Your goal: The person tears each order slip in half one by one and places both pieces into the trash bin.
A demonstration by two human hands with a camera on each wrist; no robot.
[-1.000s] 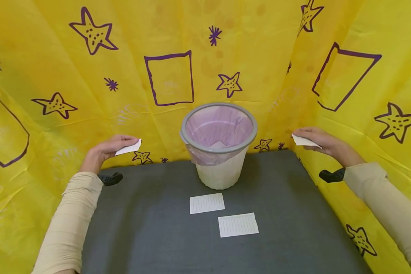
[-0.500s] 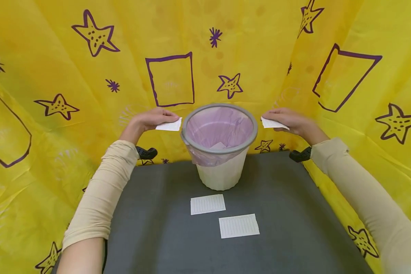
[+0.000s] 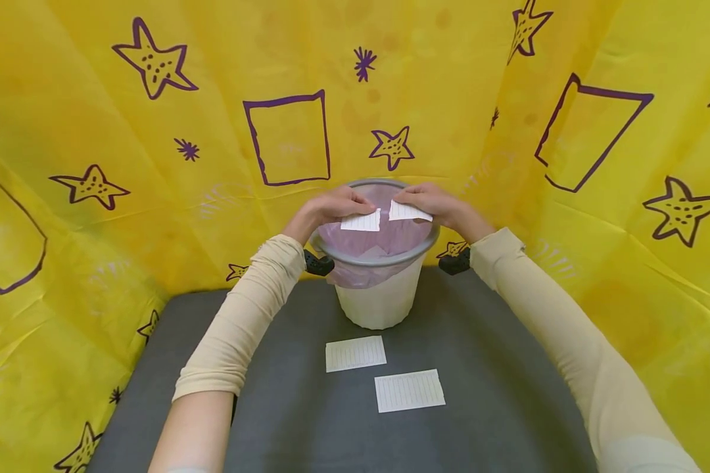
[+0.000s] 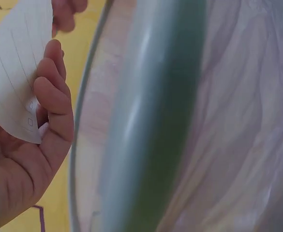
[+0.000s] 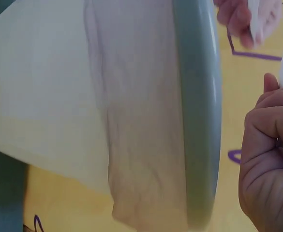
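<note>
Yellow cloth [image 3: 444,52] behind; left hand [image 3: 336,203] and right hand [image 3: 434,201] point inward above the bin [image 3: 377,299]; each pinches paper [image 3: 361,221].

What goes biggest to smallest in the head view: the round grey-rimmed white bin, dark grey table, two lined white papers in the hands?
1. Table
2. Bin
3. Left-hand paper and right-hand paper: too alike to rank

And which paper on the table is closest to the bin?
The left paper, lying just in front of the bin. The right paper lies farther from it.
</note>
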